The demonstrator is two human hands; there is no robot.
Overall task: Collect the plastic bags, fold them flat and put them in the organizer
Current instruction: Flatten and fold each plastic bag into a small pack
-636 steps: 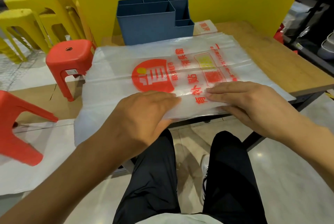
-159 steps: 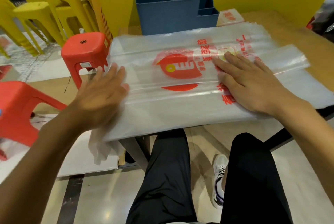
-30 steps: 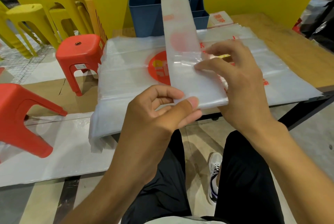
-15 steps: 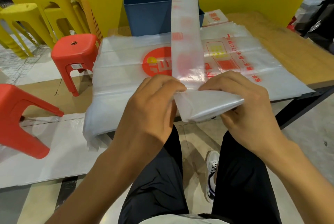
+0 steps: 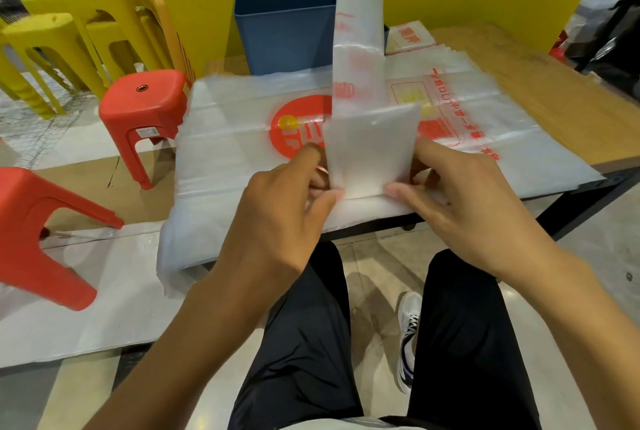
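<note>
Wooden table [image 5: 540, 83]: left hand [image 5: 287, 207], right hand [image 5: 460, 204] pinch folded bag strip [image 5: 367, 149].

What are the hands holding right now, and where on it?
Both hold the folded bag strip at its near end: the left hand pinches the left edge of the turned-up flap, the right hand the right edge, at the crease.

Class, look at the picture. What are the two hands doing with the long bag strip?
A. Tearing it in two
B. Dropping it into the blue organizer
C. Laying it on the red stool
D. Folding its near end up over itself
D: the left hand and right hand pinch the strip at a crease, its near end turned up, while its far end stretches toward the organizer.
</note>
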